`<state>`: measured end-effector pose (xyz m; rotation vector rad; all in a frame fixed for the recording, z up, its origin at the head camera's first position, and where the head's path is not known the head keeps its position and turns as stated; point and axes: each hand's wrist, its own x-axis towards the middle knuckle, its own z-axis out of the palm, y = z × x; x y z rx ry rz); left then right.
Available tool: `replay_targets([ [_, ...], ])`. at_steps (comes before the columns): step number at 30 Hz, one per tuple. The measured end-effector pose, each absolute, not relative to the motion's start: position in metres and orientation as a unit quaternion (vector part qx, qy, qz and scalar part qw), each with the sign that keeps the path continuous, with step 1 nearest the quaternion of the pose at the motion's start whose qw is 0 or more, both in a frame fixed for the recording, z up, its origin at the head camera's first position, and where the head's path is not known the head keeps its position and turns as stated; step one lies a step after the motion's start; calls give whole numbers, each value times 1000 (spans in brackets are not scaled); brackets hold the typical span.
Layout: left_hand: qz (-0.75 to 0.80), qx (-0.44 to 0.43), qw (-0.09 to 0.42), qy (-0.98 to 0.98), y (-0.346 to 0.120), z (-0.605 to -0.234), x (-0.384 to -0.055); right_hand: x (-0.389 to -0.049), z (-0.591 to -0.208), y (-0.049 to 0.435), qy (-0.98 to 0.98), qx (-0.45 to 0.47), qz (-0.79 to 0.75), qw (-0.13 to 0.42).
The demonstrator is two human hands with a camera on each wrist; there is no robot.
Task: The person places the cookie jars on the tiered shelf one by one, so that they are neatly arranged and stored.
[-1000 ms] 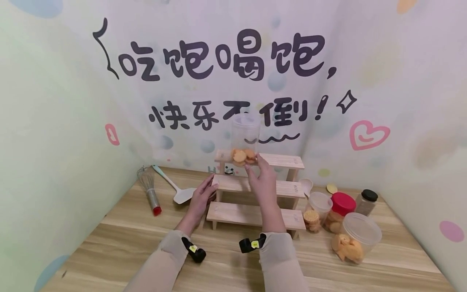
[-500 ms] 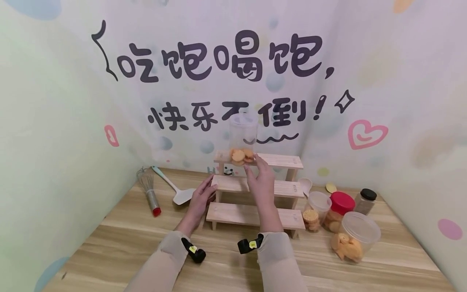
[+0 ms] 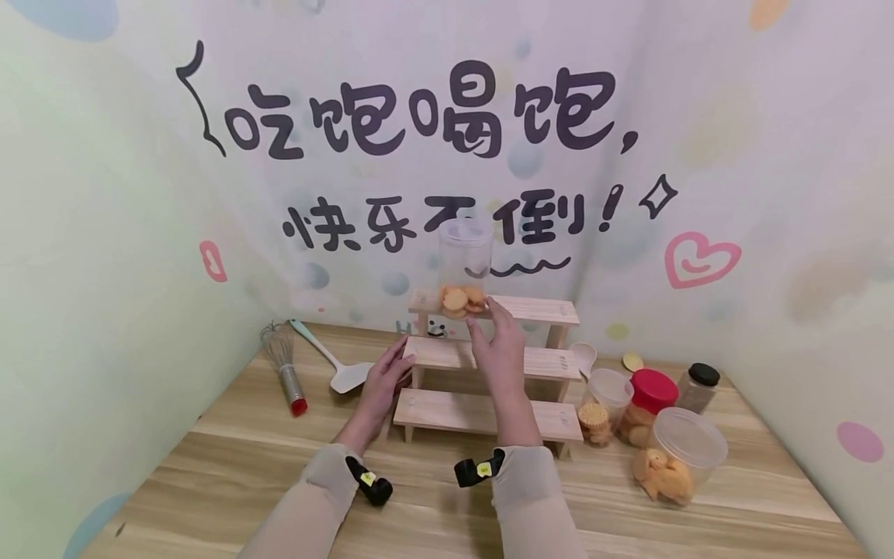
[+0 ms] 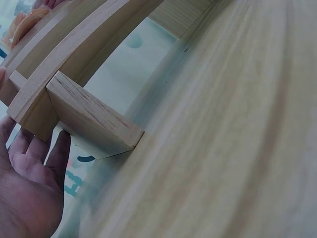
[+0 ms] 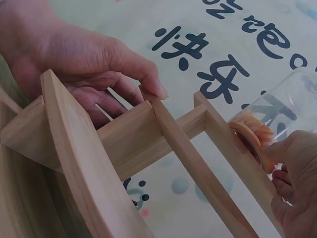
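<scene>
A three-tier wooden display stand (image 3: 482, 411) stands on the table. At its left end my left hand (image 3: 382, 380) grips the middle tier, thumb on the board's end and fingers behind the side support, as the right wrist view shows. A clear plastic jar (image 3: 465, 260) with a lid and several round cookies (image 3: 461, 299) at its bottom stands upright at the left part of the top tier. My right hand (image 3: 499, 349) holds the jar low on its right side, thumb at the front of the base. In the right wrist view its other fingers are partly hidden.
On the right stand a jar of cookies (image 3: 606, 396), a red-lidded jar (image 3: 651, 400), a black-lidded jar (image 3: 698, 386) and a larger clear jar (image 3: 687, 450). A pale spoon (image 3: 583, 357) lies behind. To the left lie a whisk (image 3: 285, 365) and a spatula (image 3: 342, 373).
The head view has shifted very slightly. Both hands, the jar and the stand keep their places relative to one another.
</scene>
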<state>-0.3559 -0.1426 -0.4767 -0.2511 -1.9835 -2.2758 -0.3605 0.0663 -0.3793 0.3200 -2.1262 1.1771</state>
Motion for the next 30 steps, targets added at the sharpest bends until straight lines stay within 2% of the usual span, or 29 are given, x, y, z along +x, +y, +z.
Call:
replay_targets([
  [7,-747,-87,59,-657,-145,-473,-354,-359,-375,67,-820,115,461,320],
  [15,-745,-93,61,-658,-147,-472,-354,-350,-363,70,-824,99,489,268],
  [24,-754,-98,62,-646,-141,-479,-353,-327,-343,88,-812,172,460,315],
  [30,-750,-98,71,-650,-142,-478,-354,-307,-347,134,-830,225,402,315],
])
